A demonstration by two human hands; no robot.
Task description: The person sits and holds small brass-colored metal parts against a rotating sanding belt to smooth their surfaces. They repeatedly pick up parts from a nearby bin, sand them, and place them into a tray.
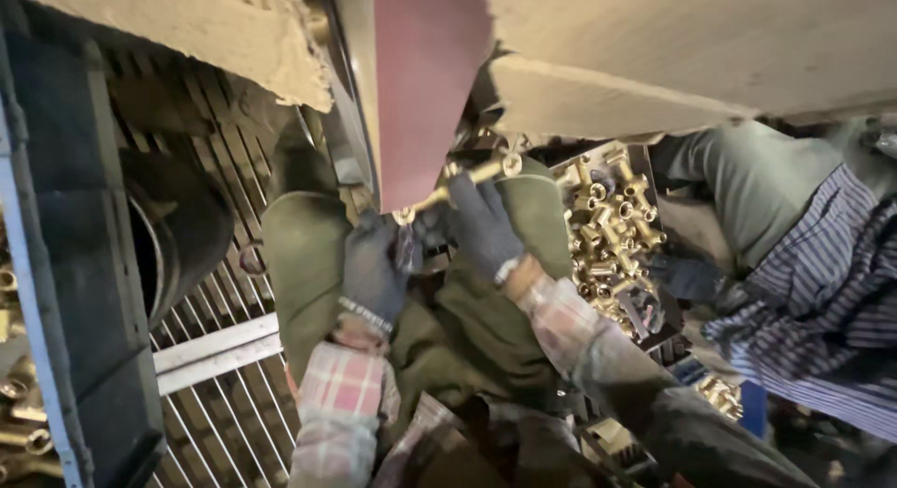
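Note:
Both my hands wear dark gloves and hold one long brass fitting (464, 179) against a dark red sanding belt (420, 86) that runs down from above. My left hand (372, 268) grips the fitting's lower end next to the belt's bottom edge. My right hand (478, 224) grips it further up, near its ring-shaped end. My plaid sleeves and olive trousers show below the hands.
A tray (648, 161) heaped with brass fittings stands to the right. Another person in a striped shirt (822, 292) sits beyond it. A metal grate floor (220, 292), a dark round duct (173, 236) and more brass parts (19, 404) lie at the left.

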